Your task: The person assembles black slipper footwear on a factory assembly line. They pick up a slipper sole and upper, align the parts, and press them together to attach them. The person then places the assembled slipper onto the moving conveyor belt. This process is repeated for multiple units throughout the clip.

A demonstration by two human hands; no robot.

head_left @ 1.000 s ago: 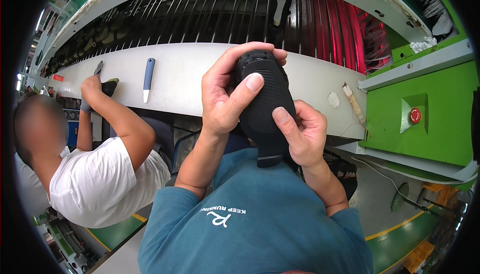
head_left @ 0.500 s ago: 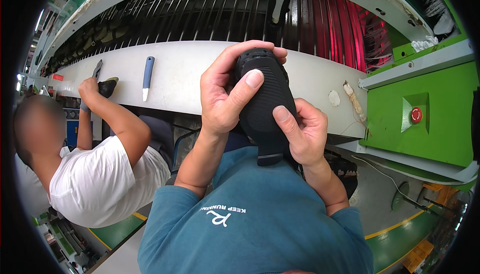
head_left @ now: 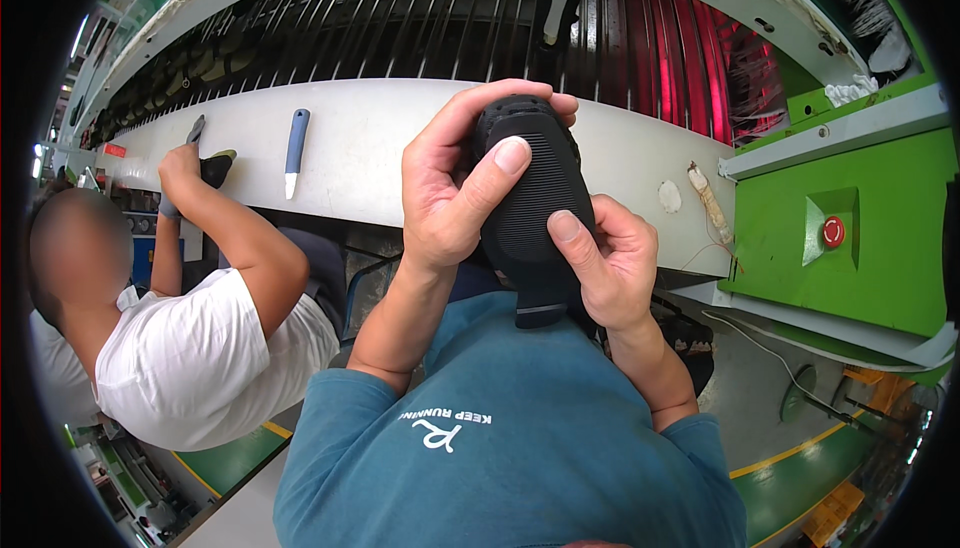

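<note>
Both hands hold a black shoe in front of my chest, its ribbed black sole (head_left: 530,213) facing up toward me. My left hand (head_left: 450,193) is wrapped round the far end of the shoe, with the thumb flat on the ribs and the fingers behind. Gripping the near right side, my right hand (head_left: 612,263) lays its thumb on the sole's edge. At the near end a black flap of the sole hangs toward my shirt. Most of the shoe's upper is hidden beneath the sole and my hands.
Beyond my hands runs a white worktop (head_left: 360,148), carrying a blue-handled scraper (head_left: 296,153) and a wrapped stick (head_left: 708,203). Behind it, a roller conveyor (head_left: 470,18) bears a shoe (head_left: 560,3). A co-worker (head_left: 200,348) works at left; a green machine (head_left: 850,218) with a red button stands right.
My hands and the shoe keep almost the same pose. The co-worker's arm at left has shifted slightly.
</note>
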